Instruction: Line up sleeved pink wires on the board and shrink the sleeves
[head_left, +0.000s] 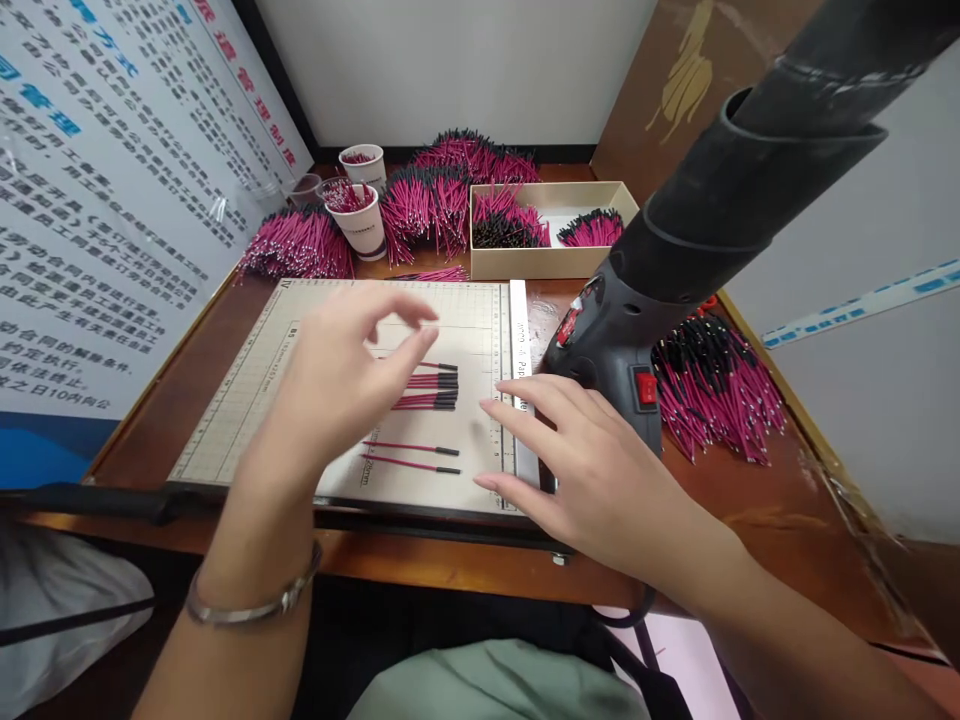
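Curled above the paper trimmer board (247, 400), my left hand (341, 370) has its thumb and index tips close together with a small gap, and no wire shows between them. Under and beside it lies a row of pink wires with black sleeved ends (439, 390), partly hidden by the hand. Two more sleeved wires (412, 462) lie apart, nearer the front edge. My right hand (585, 460) is spread over the board's white guide strip (519, 340), its fingers apart and holding nothing. Just behind it stands a black heat gun (630, 310) with a red switch.
Bundles of pink wires (427, 205) are heaped at the back, beside paper cups (364, 235) with wires inside. A cardboard box (547, 262) holds more bundles. Another pile (720, 390) lies right of the heat gun. The trimmer's black handle (97, 500) projects along the front left.
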